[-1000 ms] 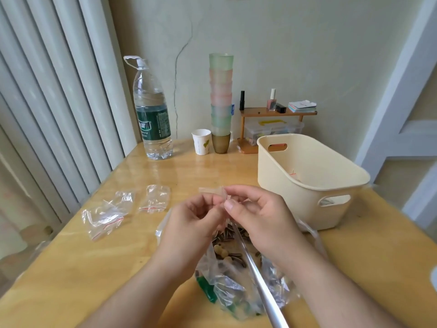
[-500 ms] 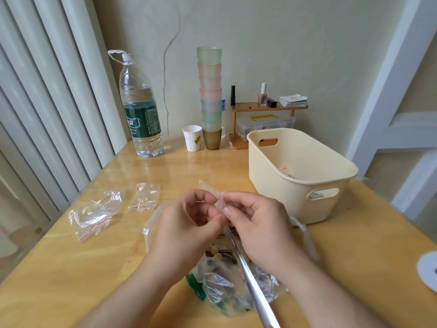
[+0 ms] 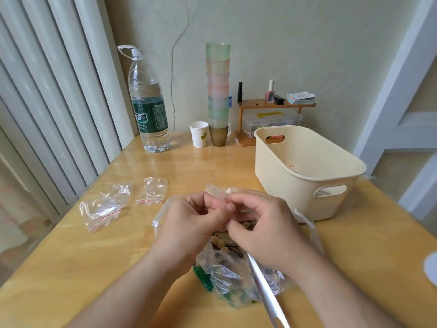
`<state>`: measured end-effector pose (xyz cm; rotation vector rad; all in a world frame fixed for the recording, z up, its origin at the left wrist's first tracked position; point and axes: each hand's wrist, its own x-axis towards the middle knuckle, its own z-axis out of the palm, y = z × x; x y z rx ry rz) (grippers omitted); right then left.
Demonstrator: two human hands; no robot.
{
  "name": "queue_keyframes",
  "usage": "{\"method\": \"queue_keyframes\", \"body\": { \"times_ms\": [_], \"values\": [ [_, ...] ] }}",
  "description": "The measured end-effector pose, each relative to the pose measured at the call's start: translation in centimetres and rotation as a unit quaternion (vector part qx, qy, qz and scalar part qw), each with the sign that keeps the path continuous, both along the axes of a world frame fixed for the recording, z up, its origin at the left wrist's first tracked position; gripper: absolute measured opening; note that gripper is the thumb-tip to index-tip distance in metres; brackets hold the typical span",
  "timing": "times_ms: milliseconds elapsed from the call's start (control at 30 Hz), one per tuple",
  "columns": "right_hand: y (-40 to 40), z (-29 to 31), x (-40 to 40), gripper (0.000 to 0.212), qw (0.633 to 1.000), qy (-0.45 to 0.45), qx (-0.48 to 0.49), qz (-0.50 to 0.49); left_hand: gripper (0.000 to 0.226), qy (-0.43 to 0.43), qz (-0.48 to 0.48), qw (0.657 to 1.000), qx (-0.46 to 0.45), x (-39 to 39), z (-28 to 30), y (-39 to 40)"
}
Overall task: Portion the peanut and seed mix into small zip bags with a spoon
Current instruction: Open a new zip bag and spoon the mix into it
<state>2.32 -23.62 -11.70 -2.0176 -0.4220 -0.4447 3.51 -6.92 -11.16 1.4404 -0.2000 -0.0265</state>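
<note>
A large clear bag of peanut and seed mix (image 3: 227,268) lies on the wooden table (image 3: 94,268) in front of me. Above it my left hand (image 3: 189,223) and my right hand (image 3: 264,223) meet, both pinching the top of a small clear zip bag (image 3: 216,190) with a red line. A metal spoon handle (image 3: 267,294) runs out from under my right hand toward the near edge; its bowl is hidden. Two empty small zip bags (image 3: 101,207) (image 3: 152,191) lie to the left.
A cream plastic basket (image 3: 305,171) stands at the right. At the back are a large water bottle (image 3: 149,110), a paper cup (image 3: 199,134), a tall stack of coloured cups (image 3: 218,91) and a small wooden shelf (image 3: 275,105) with bottles.
The camera has shifted slightly. My two hands have drawn closer together on the small bag's top, which now sits lower between my fingers.
</note>
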Motion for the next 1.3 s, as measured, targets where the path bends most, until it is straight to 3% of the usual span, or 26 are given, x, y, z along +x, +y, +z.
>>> {"method": "queue_keyframes", "body": {
  "times_ms": [100,367,467,633,767,833,900,1033,1100,1167,1233,1300],
  "values": [
    [-0.1,-0.3,0.4,0.03,0.999,-0.021,-0.028,-0.01,0.026,-0.008,0.008,1.0,0.026,0.2,-0.1,0.3],
    [-0.7,0.1,0.6,0.011,0.992,0.099,0.08,0.006,0.017,-0.091,0.007,0.986,0.141,0.2,0.1,0.9],
    [-0.7,0.2,0.6,0.02,0.993,0.089,0.079,-0.01,0.02,-0.114,0.022,0.972,0.203,0.1,0.2,0.9],
    [-0.8,-0.1,0.9,0.014,0.991,0.066,0.102,-0.055,0.021,-0.16,0.071,0.938,0.299,-0.3,0.3,0.7],
    [-0.4,0.0,0.4,0.018,0.99,-0.085,-0.069,-0.094,0.022,-0.172,0.11,0.931,0.303,-0.8,0.0,-0.1],
    [-0.1,-0.1,0.4,0.019,0.981,-0.102,-0.15,-0.067,0.018,-0.187,0.103,0.936,0.28,-0.9,-0.2,-0.4],
    [-0.1,-0.3,0.6,0.017,0.977,-0.104,-0.171,-0.067,0.019,-0.203,0.1,0.932,0.283,-1.0,-0.3,-0.5],
    [-0.7,-0.3,0.7,0.025,0.975,-0.112,-0.13,-0.143,0.015,-0.244,0.15,0.903,0.321,-0.9,0.1,0.2],
    [-0.9,-0.1,0.7,0.023,0.983,-0.047,-0.096,-0.147,0.025,-0.294,0.147,0.883,0.335,-0.7,0.4,0.8],
    [-0.9,0.3,0.7,0.019,0.995,0.066,0.02,-0.07,0.059,-0.363,0.106,0.84,0.388,-0.3,0.6,1.4],
    [-0.6,0.9,0.4,0.013,0.974,0.152,0.162,0.038,0.091,-0.394,0.055,0.807,0.437,0.2,0.6,1.9],
    [-0.4,1.2,0.1,0.018,0.95,0.188,0.228,0.102,0.098,-0.378,0.017,0.813,0.444,0.3,0.3,2.1]
  ]
}}
